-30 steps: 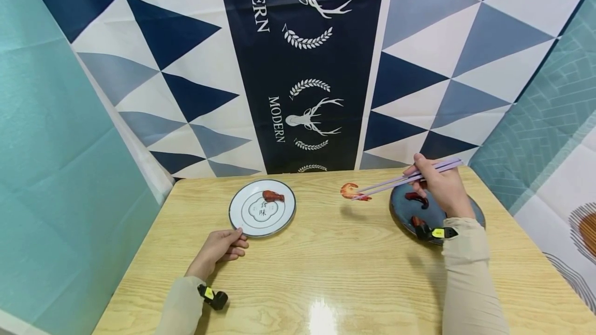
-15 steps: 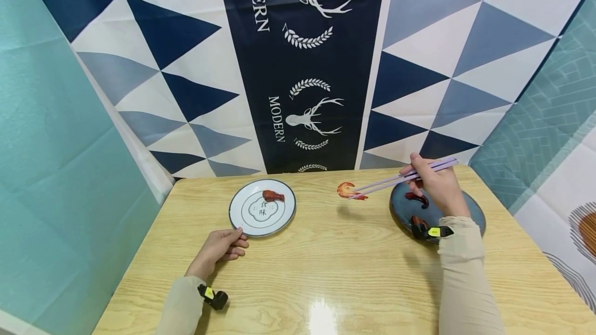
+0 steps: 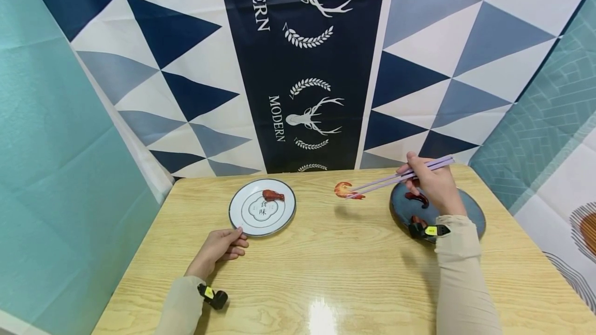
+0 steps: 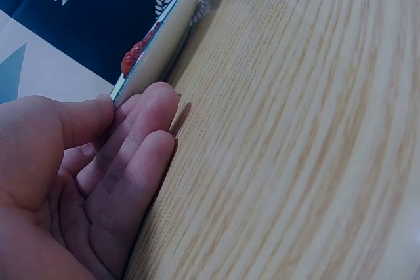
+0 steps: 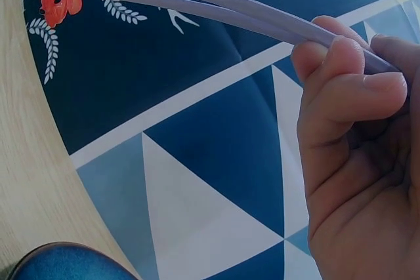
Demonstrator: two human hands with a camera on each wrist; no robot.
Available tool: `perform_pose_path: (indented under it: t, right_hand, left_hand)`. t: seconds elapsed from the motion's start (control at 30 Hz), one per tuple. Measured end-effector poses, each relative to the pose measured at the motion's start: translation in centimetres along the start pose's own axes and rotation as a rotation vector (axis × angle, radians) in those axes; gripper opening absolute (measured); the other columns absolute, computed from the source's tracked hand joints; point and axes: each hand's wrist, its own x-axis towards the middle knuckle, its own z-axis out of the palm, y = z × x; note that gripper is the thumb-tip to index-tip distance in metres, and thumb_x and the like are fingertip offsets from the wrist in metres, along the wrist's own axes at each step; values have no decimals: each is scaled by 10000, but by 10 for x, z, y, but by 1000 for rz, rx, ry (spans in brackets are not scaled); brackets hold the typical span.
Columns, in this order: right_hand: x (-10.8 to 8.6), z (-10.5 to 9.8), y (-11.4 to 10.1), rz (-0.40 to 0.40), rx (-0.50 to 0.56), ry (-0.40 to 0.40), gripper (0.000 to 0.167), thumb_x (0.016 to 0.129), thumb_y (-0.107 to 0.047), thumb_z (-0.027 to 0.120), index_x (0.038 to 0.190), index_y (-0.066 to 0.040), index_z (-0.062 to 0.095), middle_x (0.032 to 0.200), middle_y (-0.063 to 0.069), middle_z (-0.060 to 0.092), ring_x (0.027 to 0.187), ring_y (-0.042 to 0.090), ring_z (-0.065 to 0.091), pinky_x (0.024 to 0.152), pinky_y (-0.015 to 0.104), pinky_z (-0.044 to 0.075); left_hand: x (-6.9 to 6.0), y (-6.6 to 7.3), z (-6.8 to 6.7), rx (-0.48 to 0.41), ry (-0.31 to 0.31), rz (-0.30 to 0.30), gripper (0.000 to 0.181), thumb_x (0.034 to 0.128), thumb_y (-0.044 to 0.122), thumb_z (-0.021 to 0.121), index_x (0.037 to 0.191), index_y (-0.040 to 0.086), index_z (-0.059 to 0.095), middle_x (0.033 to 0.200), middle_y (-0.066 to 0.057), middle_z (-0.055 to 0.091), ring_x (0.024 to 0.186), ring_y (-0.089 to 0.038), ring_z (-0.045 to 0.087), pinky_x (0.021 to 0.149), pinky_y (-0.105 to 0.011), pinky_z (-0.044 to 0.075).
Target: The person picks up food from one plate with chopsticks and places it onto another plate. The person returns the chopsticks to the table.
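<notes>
One pale, flat, wood-grain desk point(image 3: 321, 268): bears both plates.
Dark-blue round glazed plate point(image 3: 475, 216): sits on the right, bearing dark-red glossy curved pieces point(image 3: 417, 199).
White round ceramic-looking plate point(image 3: 240, 202): sits on the left; likely rigid, best steadied by the edge.
Right grip point(image 3: 440, 185): closed round the chopsticks' rear.
Left grip point(image 3: 221, 246): pinches the white plate's near edge.
Lilac slim plastic-looking chopsticks point(image 5: 262, 12): probably stiff, smooth.
Orange-red curled plastic-looking shrimp point(image 3: 343, 189): hangs between chopstick tips, above the desk, between plates; probably light, slippery, best nipped across the thick middle.
Red-brown glossy drumstick point(image 3: 273, 196): lies on the white plate.
</notes>
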Motion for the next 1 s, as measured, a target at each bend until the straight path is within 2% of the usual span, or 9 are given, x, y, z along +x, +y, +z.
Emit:
perform_pose_path:
  t: [0.17,0.43,0.63,0.87,1.0]
  right_hand:
    - [2,4,2,2,28,-13,513,1095,-287,514,925,171,672,576,48,638,405,135,500,374,311,407]
    - [6,9,6,16,-13,-11,531,1094,-324,508,947,159,674,592,52,653,408,165,509,364,328,414]
    - [7,12,5,13,-20,-22,539,1096,-314,505,965,184,663,602,20,664,403,131,515,359,273,416]
    - [9,16,4,6,-8,-42,529,1099,-310,500,952,169,670,597,94,651,408,120,521,354,241,405]
    - [10,18,5,9,-37,-54,536,1103,-327,487,960,152,680,606,44,658,420,114,525,359,251,397]
  left_hand:
    - [0,0,0,4,8,-5,396,1062,371,584,1069,8,741,846,-23,762,665,-81,717,600,-224,598]
    - [1,-1,0,8,13,-13,388,1055,379,593,1057,26,754,850,-22,768,669,-85,720,593,-220,592]
    - [2,0,0,3,10,-15,387,1054,378,594,1046,26,755,849,-27,766,669,-90,722,599,-224,595]
    - [-1,1,0,6,18,-18,386,1054,378,593,1033,27,753,837,-27,765,661,-86,720,596,-224,595]
    - [-2,2,0,4,14,-19,388,1055,381,591,1040,26,749,846,-28,764,664,-83,717,596,-218,592]
